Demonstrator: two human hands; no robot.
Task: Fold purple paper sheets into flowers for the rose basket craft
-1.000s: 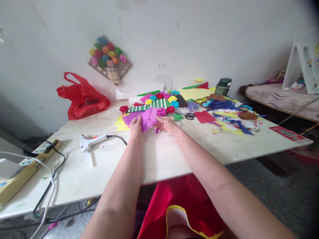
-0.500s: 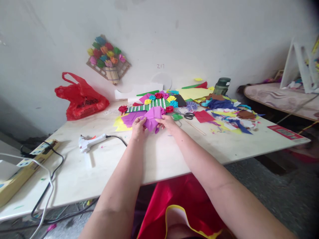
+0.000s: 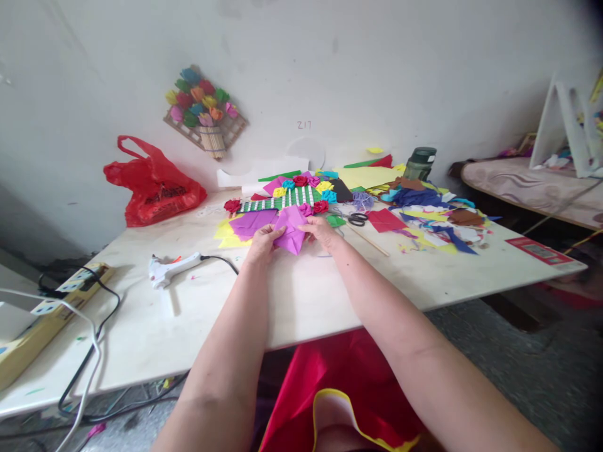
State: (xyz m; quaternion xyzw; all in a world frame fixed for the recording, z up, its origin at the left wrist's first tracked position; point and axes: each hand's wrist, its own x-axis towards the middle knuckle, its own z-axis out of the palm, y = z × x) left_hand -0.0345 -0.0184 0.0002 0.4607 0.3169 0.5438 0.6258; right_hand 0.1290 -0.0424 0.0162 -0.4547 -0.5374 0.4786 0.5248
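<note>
A creased piece of purple paper [image 3: 290, 231] is held above the table by both hands. My left hand [image 3: 264, 242] pinches its left side between thumb and fingers. On the opposite edge, my right hand [image 3: 321, 232] grips it the same way. Just behind lies a green panel with white strips [image 3: 276, 202], edged with paper roses [image 3: 300, 181] in red, yellow, blue and pink. More purple paper [image 3: 252, 223] rests left of my hands, over yellow sheets [image 3: 228, 233]. Black-handled scissors [image 3: 358, 219] and a thin wooden stick [image 3: 370, 242] lie to the right.
A white glue gun [image 3: 172, 269] with its cord lies at the left, near a power strip [image 3: 56, 314]. A red plastic bag [image 3: 153, 188] stands behind it. Paper scraps [image 3: 424, 204] are heaped at the right, before a green bottle [image 3: 419, 164].
The purple paper has turned and tilted in my hands, its lower corner now pointing down toward me. Both hands have shifted only slightly and keep hold of it.
</note>
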